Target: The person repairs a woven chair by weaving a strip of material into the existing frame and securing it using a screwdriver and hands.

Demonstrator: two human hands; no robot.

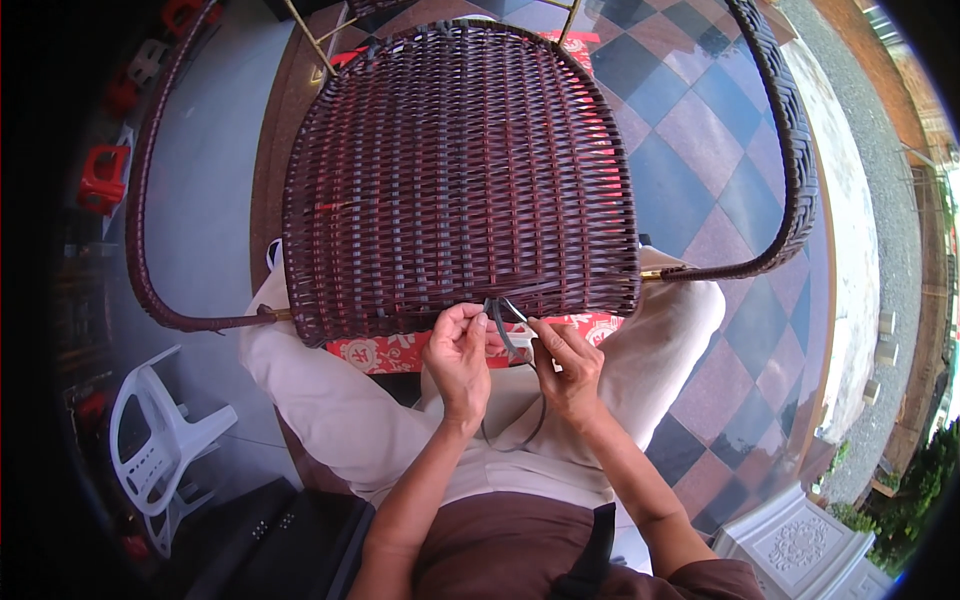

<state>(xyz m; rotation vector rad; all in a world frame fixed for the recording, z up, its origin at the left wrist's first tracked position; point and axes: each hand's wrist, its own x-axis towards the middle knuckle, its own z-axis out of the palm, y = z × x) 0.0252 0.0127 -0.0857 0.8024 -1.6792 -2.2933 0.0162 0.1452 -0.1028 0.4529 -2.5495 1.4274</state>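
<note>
A dark brown woven wicker chair panel (460, 170) lies before me, its near edge over my lap. At that edge my left hand (458, 362) is closed, thumb and fingers pinching a dark grey flat weaving strip (503, 335). The strip loops between my hands, and a length of it hangs down over my lap. Closed around a thin metal tool (514, 309), my right hand (568, 368) sits just right of the left. The tool's tip touches or nearly touches the woven edge by the strip; its exact kind is hidden by my fingers.
Curved woven chair arms (790, 150) stand out on both sides. Red patterned cloth (375, 352) shows beneath the panel. A white plastic chair (160, 440) is at the left, with a black box-like object (290, 540) near it. Red stools (103, 180) stand farther off; diamond-patterned tiles (700, 150) lie right.
</note>
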